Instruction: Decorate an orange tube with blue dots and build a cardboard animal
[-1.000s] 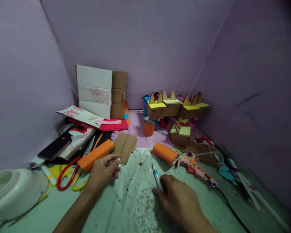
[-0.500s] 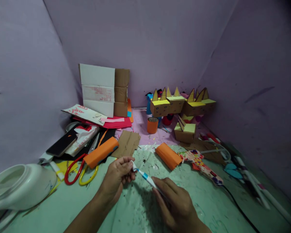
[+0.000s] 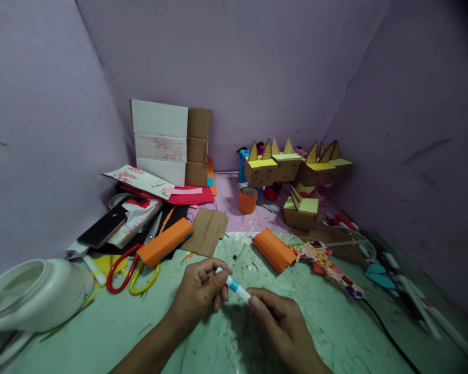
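Between my two hands is a white marker (image 3: 239, 292) with a blue band, slanting down to the right. My left hand (image 3: 203, 285) is closed, its thumb and fingers pinching the white cap (image 3: 220, 272) at the marker's upper end. The blue tip is hidden. My right hand (image 3: 283, 327) grips the lower end of the barrel, which is partly covered by its fingers. Just beyond the hands lies an orange paper-covered tube (image 3: 273, 250). Another orange tube (image 3: 166, 242) rests to the left, over red and yellow-handled scissors (image 3: 121, 270).
A glue gun (image 3: 331, 267) with a cord lies at right. Cardboard boxes with ears (image 3: 301, 212) and a small orange cylinder (image 3: 248, 201) stand behind. At left are a white pitcher (image 3: 62, 296), a phone (image 3: 101, 228) and a brown cardboard piece (image 3: 206, 231).
The marker's blue tip, bare half a second ago, is now covered by the cap. My hands have come closer together, and the view has shifted slightly.
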{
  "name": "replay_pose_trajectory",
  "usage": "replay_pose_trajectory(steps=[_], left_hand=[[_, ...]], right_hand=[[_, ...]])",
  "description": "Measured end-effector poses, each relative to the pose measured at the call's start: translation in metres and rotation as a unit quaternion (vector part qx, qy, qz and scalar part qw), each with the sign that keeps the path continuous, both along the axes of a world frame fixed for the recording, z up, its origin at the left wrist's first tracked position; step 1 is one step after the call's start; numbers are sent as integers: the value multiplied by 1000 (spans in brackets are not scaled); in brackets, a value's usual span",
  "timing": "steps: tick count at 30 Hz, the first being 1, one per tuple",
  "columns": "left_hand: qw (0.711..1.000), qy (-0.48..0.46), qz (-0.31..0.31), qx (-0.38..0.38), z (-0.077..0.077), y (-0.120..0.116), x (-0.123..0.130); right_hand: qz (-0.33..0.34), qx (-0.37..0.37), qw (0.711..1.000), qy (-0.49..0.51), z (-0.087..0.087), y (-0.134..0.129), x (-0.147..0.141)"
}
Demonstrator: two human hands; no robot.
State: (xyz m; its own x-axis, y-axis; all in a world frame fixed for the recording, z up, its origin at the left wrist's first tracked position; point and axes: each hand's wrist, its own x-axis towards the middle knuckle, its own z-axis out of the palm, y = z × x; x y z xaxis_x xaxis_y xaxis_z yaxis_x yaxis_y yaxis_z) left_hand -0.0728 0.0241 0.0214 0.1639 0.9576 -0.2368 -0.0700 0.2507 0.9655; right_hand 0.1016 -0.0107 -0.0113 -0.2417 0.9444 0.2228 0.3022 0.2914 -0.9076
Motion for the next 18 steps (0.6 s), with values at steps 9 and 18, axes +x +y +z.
replay_pose_trajectory(steps=[9,18], left_hand=[[998,3,12,57,-9,-12,6],[980,-169,105,5,-18,-3,16]], right_hand=[[-20,-378,895,237,6,0,-9],[-58,-246,960,117,34,24,-5]])
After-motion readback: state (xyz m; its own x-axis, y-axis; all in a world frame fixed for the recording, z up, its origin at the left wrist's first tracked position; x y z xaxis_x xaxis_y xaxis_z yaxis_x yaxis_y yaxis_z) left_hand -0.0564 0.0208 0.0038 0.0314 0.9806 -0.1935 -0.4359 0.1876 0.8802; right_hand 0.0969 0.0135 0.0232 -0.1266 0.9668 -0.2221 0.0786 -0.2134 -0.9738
